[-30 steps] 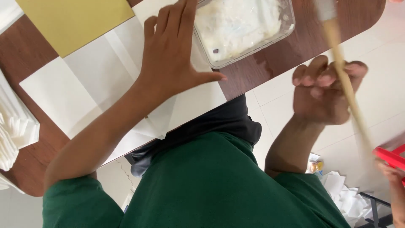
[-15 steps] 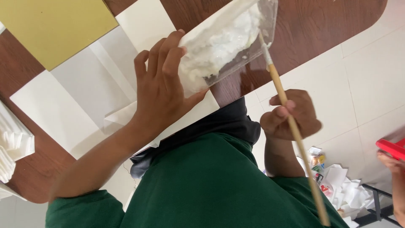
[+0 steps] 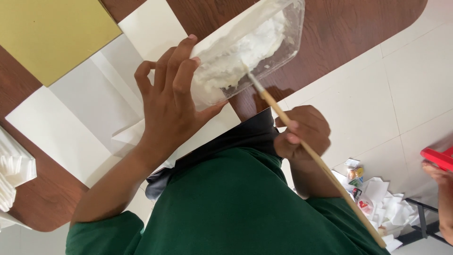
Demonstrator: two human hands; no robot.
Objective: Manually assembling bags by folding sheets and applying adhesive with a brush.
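Observation:
My left hand [image 3: 167, 111] grips the near end of a clear plastic container [image 3: 288, 33] and holds it tilted above the brown table [image 3: 349, 28]. Thick white paste [image 3: 236, 61] fills the container. My right hand [image 3: 302, 132] is closed around a long wooden brush [image 3: 330, 177], held low near my green shirt. The brush's tip is dipped into the paste at the container's near edge. Under my left hand lies a white paper sheet [image 3: 85, 108] with fold lines.
A yellow sheet [image 3: 52, 33] lies at the table's far left. A stack of folded white paper [image 3: 14, 174] sits at the left edge. Crumpled paper scraps [image 3: 377, 198] litter the tiled floor on the right. Another person's hand [image 3: 441, 189] is beside a red object [image 3: 436, 158].
My left hand left the white sheet, took the container and tilted it up. My right hand lowered the brush and brought its tip into the paste.

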